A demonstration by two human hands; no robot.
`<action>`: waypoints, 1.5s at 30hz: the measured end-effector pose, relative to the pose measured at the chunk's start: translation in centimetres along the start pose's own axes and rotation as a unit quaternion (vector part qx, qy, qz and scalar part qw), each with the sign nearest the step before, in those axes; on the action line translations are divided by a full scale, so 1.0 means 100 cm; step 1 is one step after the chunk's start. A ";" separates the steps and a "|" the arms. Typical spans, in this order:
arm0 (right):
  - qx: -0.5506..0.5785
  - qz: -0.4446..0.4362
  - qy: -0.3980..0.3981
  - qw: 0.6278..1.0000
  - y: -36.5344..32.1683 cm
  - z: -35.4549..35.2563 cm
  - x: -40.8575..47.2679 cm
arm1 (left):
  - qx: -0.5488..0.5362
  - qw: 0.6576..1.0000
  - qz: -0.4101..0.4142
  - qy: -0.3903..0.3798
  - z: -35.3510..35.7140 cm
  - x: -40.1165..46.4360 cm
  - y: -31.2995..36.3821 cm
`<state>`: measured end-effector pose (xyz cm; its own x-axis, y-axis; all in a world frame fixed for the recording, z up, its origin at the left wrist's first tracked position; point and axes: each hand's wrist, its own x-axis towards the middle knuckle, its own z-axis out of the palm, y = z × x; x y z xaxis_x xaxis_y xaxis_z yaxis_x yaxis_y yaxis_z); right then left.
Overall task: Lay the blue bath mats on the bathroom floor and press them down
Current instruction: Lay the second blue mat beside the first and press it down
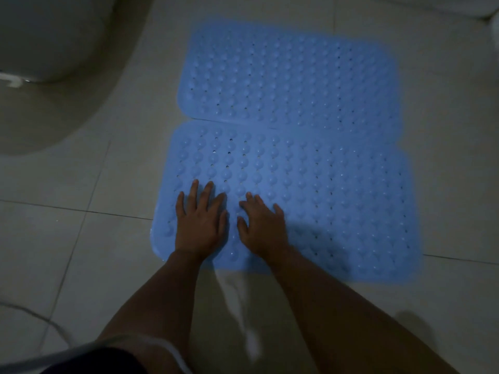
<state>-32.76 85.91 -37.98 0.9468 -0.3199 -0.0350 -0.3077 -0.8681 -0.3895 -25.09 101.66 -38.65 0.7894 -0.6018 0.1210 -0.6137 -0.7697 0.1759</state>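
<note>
Two blue bath mats with round bumps and small holes lie flat on the tiled floor, one beyond the other, their long edges meeting. The far mat [291, 79] is untouched. On the near mat [337, 201], my left hand [199, 222] presses palm down with its fingers spread, close to the mat's left end. My right hand [263, 228] lies flat beside it, fingers straight, also pressing on the mat. Both forearms reach in from the bottom of the view.
A white toilet base [51, 39] stands at the upper left, casting a dark shadow on the beige floor tiles [81, 238]. A thin cord [35, 314] curves at the lower left. A white fixture edge [478, 6] shows at the top right.
</note>
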 end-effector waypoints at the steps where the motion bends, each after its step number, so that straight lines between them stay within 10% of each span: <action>1: -0.001 -0.014 0.030 0.999 0.004 -0.007 0.010 | -0.008 1.000 0.017 -0.005 0.003 -0.001 0.005; 32: 0.053 -0.068 0.086 0.993 0.048 -0.042 0.078 | -0.040 0.989 0.028 -0.143 0.018 0.008 0.037; 37: 0.048 -0.093 0.075 0.992 -0.001 -0.021 0.063 | -0.022 0.997 0.006 -0.070 -0.006 0.009 -0.012; 45: -0.107 -0.099 -0.125 0.981 -0.075 0.046 -0.004 | 0.027 0.990 -0.132 -0.043 -0.012 -0.010 -0.060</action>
<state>-30.39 94.35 -39.29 0.9755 -0.0565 -0.2125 -0.1021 -0.9723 -0.2105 -22.21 107.14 -38.62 0.9196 -0.3927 -0.0060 -0.3882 -0.9112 0.1375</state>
